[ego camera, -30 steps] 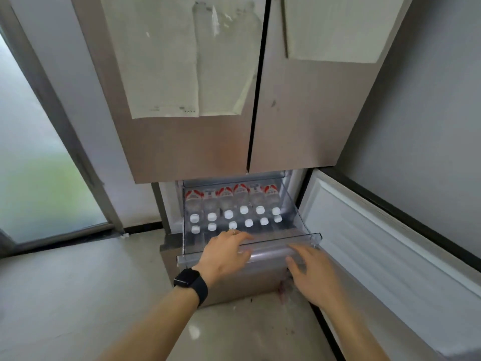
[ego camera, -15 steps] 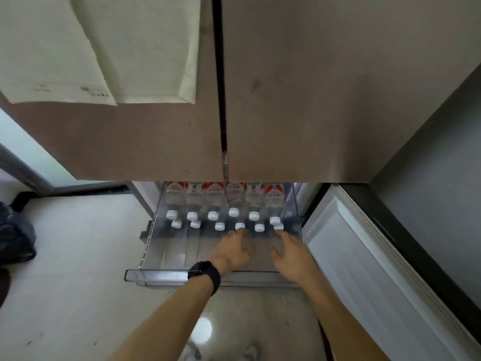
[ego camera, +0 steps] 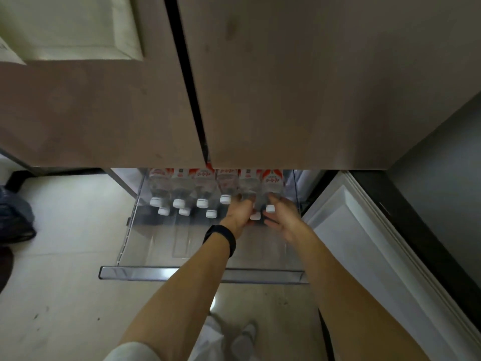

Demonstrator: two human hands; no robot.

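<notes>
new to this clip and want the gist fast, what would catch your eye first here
Water bottles with white caps and red labels lie side by side in a pulled-out clear drawer below the closed fridge doors. At the right end, the left hand grips the fifth bottle and the right hand grips the sixth bottle.

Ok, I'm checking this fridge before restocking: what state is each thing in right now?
Drawer, pulled out.
Upper doors, both closed.
Lower right door, swung open.
Bottles, capped, lying on their sides at the drawer's back.
Left hand, gripping the neighbouring bottle.
Right hand, gripping the rightmost bottle.
</notes>
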